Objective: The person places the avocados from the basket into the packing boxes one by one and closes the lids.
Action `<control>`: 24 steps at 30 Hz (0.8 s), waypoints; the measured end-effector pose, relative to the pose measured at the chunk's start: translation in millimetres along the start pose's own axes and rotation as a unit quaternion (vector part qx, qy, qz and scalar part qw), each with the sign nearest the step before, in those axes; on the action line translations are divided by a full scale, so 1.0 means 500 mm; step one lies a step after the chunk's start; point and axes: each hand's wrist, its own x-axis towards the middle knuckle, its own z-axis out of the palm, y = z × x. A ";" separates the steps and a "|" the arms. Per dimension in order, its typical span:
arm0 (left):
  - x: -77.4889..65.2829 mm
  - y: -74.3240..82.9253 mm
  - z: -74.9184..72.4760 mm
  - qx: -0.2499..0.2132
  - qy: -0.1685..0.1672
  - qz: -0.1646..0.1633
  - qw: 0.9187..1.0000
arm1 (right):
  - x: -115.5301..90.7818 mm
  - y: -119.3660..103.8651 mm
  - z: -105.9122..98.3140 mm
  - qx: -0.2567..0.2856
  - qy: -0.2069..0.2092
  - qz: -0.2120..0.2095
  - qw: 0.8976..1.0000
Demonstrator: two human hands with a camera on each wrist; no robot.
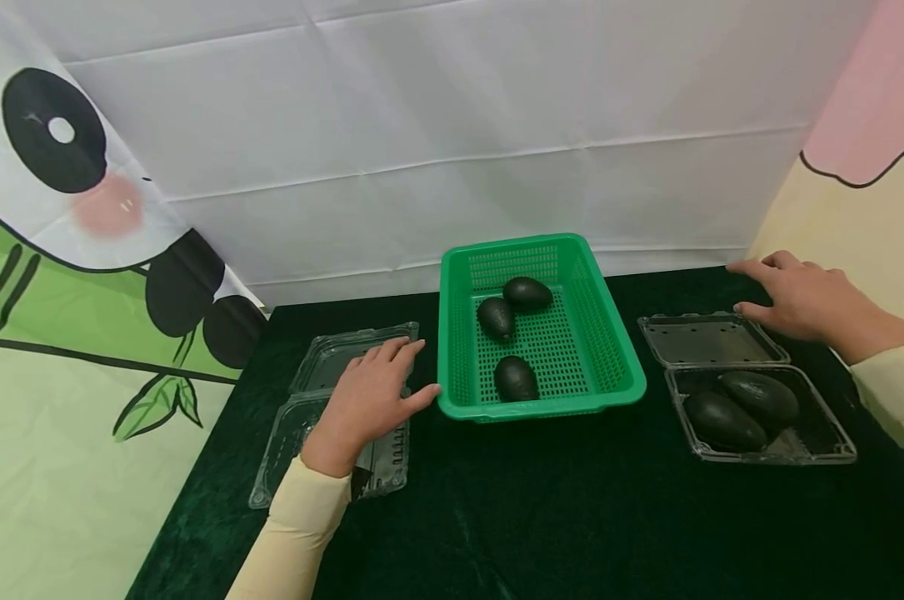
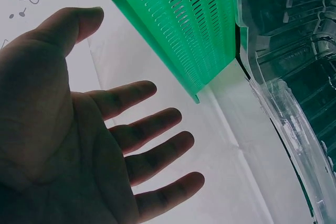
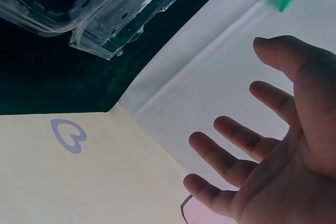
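Observation:
My left hand (image 1: pixel 369 396) hovers over a clear plastic clamshell box (image 1: pixel 275 454) with its lid folded back, fingers spread and nothing held. Its thumb overlaps the left rim of a green basket (image 1: pixel 446 333) in the head view. Three dark avocados (image 1: pixel 527 293) lie in that basket. At the right, my right hand (image 1: pixel 815 296) is raised beside the lid (image 1: pixel 710 340) of a second clear clamshell box, fingers apart around nothing. Two avocados (image 1: pixel 759 398) rest in this box's lower half. Both palms show bare in the wrist views, the left hand (image 2: pixel 68 129) and the right hand (image 3: pixel 283 145).
A dark green cloth (image 1: pixel 556 508) covers the table. Behind it hangs a creased white sheet (image 1: pixel 452 117). Printed cloth with cartoon shapes (image 1: pixel 84 250) stands at the left, and a cream and pink one (image 1: pixel 871 217) at the right.

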 end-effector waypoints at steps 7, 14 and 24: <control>0.000 0.002 -0.004 -0.002 0.002 0.003 1.000 | 0.025 0.003 -0.003 -0.002 -0.016 0.007 1.000; 0.002 0.001 -0.005 0.003 -0.001 0.000 1.000 | 0.050 0.003 -0.001 0.004 -0.032 0.016 0.999; 0.001 0.000 -0.002 0.004 0.003 0.001 1.000 | 0.078 0.021 0.035 0.008 -0.085 0.030 0.996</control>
